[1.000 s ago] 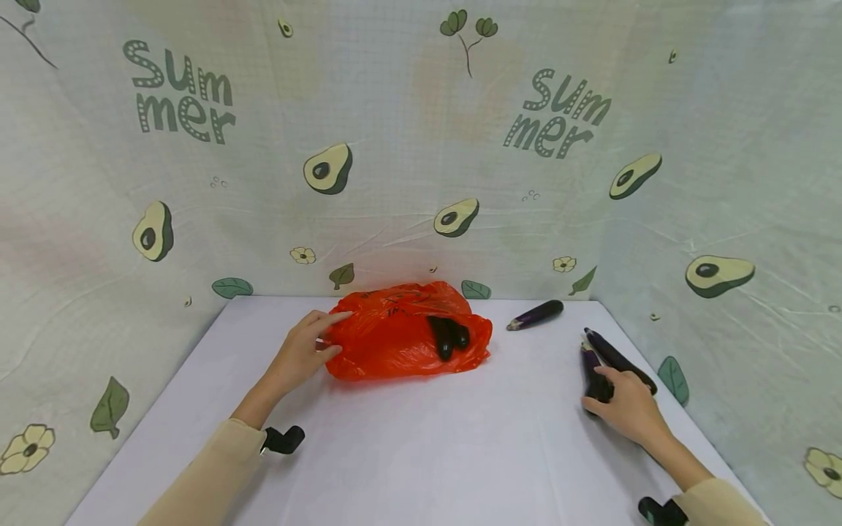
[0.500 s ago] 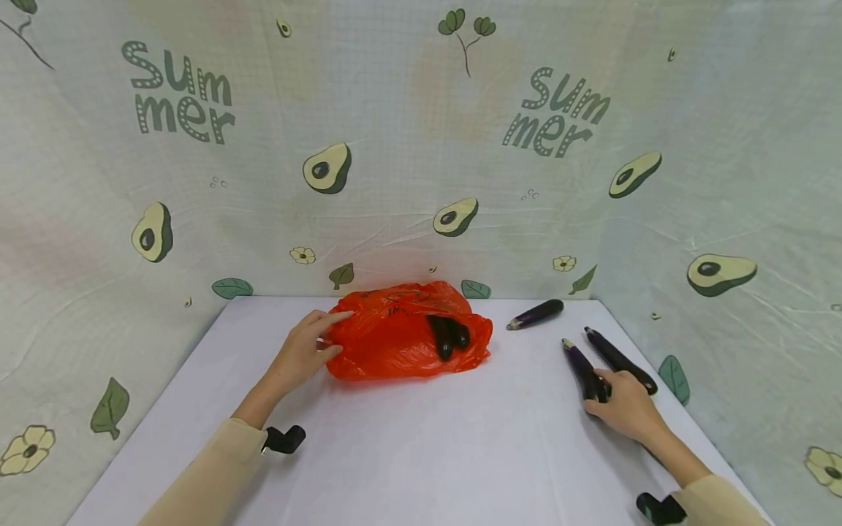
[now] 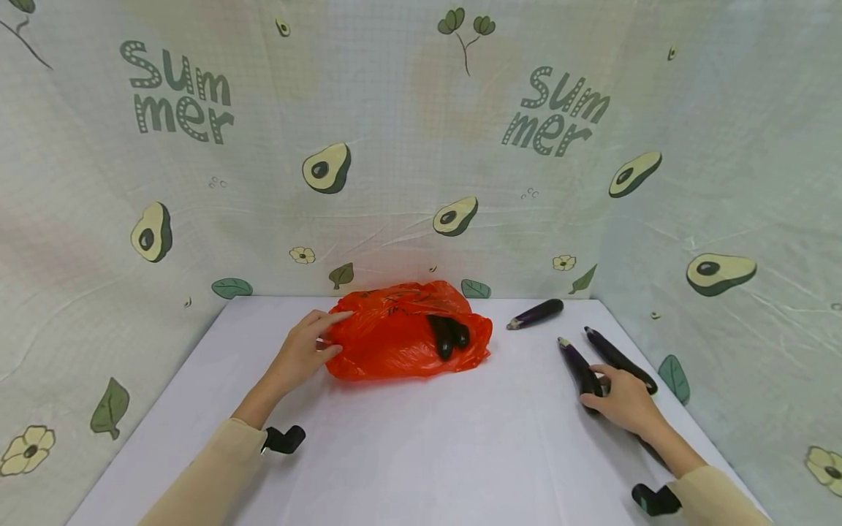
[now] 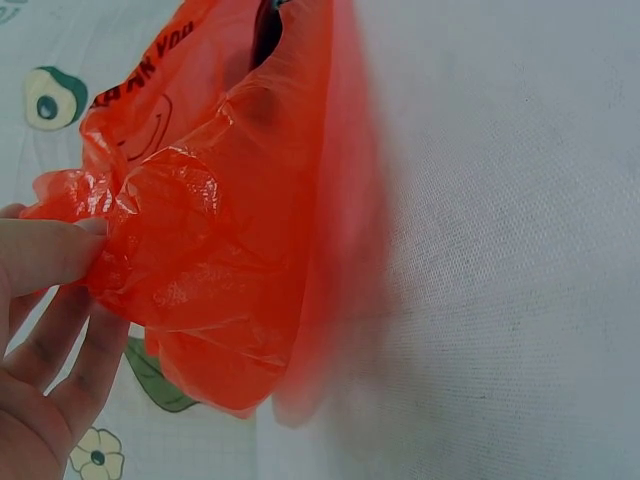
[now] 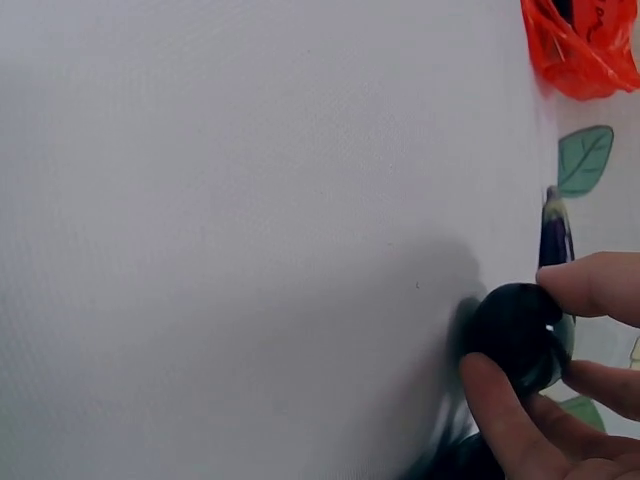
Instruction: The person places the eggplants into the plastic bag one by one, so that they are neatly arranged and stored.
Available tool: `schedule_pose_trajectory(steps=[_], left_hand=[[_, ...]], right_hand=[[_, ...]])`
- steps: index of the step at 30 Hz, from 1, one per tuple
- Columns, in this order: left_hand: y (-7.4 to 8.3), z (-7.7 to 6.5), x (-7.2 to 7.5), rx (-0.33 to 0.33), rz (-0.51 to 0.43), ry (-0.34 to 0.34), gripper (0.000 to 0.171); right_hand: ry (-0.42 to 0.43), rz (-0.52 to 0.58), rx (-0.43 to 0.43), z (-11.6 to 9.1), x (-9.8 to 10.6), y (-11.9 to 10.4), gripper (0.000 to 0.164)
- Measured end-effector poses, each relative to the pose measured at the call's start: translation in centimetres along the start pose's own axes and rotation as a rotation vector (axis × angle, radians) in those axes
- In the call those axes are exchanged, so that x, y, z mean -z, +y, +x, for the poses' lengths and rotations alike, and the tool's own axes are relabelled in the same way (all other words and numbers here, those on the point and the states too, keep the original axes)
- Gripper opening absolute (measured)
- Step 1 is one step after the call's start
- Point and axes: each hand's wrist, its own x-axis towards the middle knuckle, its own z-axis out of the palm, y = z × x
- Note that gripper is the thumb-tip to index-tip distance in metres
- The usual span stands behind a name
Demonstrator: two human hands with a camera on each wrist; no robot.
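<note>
Head view: white table, one red plastic bag, probably light, limp; left hand pinches left end. At table's right, right hand pinches near eggplant by thick end; likely firm, slick, best held mid-body. Also loose: rear eggplant, edge eggplant. Bagged eggplants: two visible. Dark shape below right hand: unclear.

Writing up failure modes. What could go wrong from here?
The held eggplant might slip: the right fingers pinch it by its smooth, rounded end. It could knock the neighbouring eggplant lying close beside it. The two eggplants in the red bag sit at its mouth, so a tug by the left hand might spill them.
</note>
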Motion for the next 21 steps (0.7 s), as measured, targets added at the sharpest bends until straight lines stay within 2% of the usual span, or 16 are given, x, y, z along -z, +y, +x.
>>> schedule_pose_trajectory(steps=[11,21], left_hand=[[-0.03,-0.05,0.03,0.008,0.004,-0.001,0.068],[0.14,-0.04,0.06,0.008,0.017,0.003,0.067]], right_hand=[[-0.081,0.032,-0.037,0.46,0.43,0.14,0.074],[-0.14,0.121,-0.089,0.14,0.45,0.0,0.074]])
